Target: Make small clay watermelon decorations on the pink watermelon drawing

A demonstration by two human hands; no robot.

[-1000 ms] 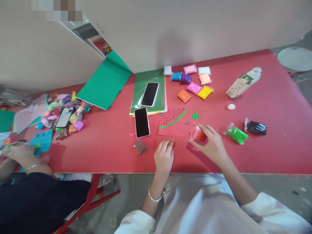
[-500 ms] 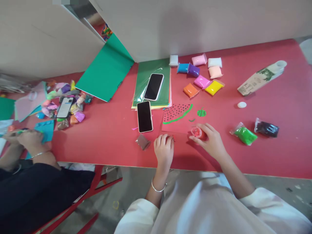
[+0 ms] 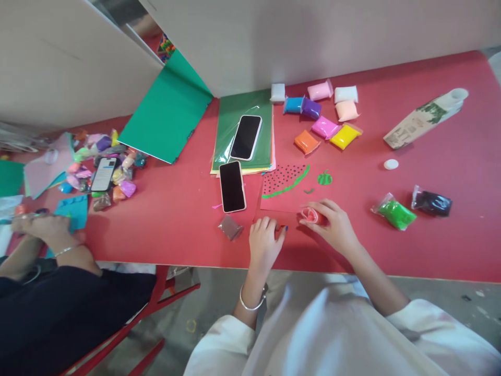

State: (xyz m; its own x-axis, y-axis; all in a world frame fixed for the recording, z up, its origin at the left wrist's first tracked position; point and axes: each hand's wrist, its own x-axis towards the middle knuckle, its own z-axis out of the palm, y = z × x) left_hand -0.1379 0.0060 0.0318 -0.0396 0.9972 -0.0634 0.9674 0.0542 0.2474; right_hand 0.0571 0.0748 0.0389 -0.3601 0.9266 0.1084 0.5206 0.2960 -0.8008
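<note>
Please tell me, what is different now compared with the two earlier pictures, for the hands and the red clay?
The right hand keeps hold of the red clay packet, now tipped flatter towards the table. The left hand has slid slightly right, and its fingers now pinch a small red bit. The watermelon picture, two phones and other packets lie as before.

red table (image 3: 450, 250) | phones (image 3: 232, 186), clay packets (image 3: 327, 127), carton (image 3: 425, 119), green paper (image 3: 166, 117)
</note>
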